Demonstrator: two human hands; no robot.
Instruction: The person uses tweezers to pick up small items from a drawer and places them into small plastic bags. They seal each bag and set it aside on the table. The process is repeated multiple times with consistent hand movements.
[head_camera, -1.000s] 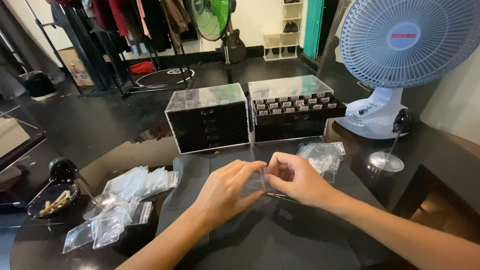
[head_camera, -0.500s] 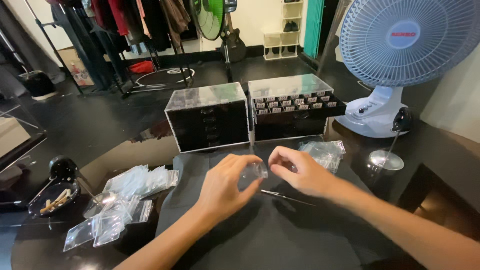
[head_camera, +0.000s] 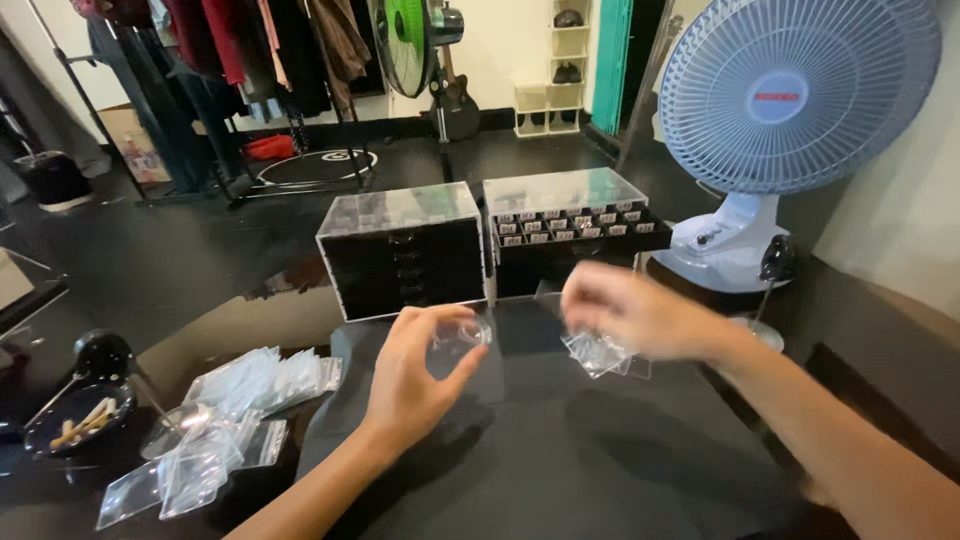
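My left hand (head_camera: 415, 375) is raised over the dark mat (head_camera: 560, 450), its fingers curled around a small clear plastic bag (head_camera: 458, 340). My right hand (head_camera: 625, 310) is blurred with motion to the right, hovering just above a small heap of clear plastic bags (head_camera: 597, 352). Whether it grips one of them I cannot tell. Both hands are in front of two black drawer boxes with clear lids: the left box (head_camera: 402, 250) is shut, while the right box (head_camera: 570, 225) has a drawer pulled out.
A pile of clear zip bags (head_camera: 225, 415) lies at the left of the round dark table (head_camera: 250, 325), beside a small black dish (head_camera: 75, 415). A blue and white fan (head_camera: 790, 95) stands at the back right. Clothes racks stand behind.
My hands have parted. The right hand swung away to the right, toward the heap of bags. The left hand stayed near the middle and kept the clear bag.
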